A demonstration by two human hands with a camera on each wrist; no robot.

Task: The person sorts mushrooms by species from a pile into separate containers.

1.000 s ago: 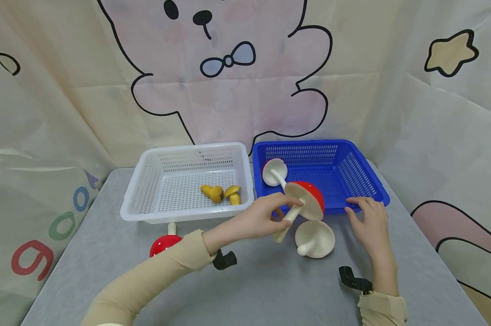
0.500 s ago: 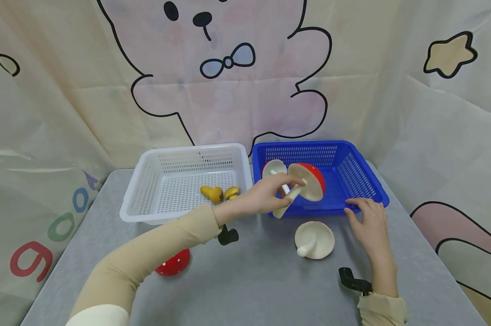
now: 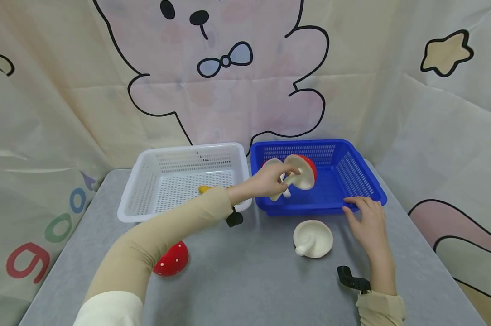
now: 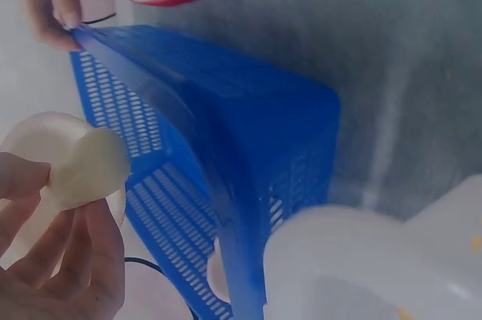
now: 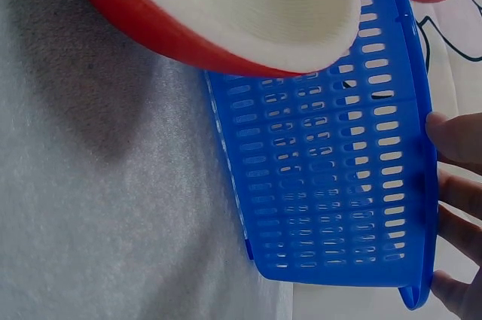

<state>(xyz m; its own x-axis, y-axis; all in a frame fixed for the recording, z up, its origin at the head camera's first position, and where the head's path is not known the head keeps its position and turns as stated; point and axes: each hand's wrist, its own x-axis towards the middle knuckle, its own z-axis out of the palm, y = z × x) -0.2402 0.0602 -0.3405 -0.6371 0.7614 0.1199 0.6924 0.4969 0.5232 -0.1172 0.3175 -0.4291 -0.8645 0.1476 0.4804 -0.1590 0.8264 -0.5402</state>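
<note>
My left hand holds a toy mushroom by its pale stem, its red cap tilted toward the right, over the left part of the blue basket. In the left wrist view, thumb and fingers pinch the stem. Partly hidden behind this hand, another mushroom lies in the basket. My right hand grips the basket's front rim near the right corner; the right wrist view shows its fingertips at the rim. In front of the basket, a mushroom rests cap-down on the table, its pale underside up.
To the left stands a white basket; a yellow mushroom in it is mostly covered by my left arm. A white-dotted red mushroom cap lies on the grey table beside the left sleeve. A printed curtain hangs behind.
My left hand has lifted the mushroom from the basket's front edge up and inward over the basket. The right hand has stayed on the rim.
</note>
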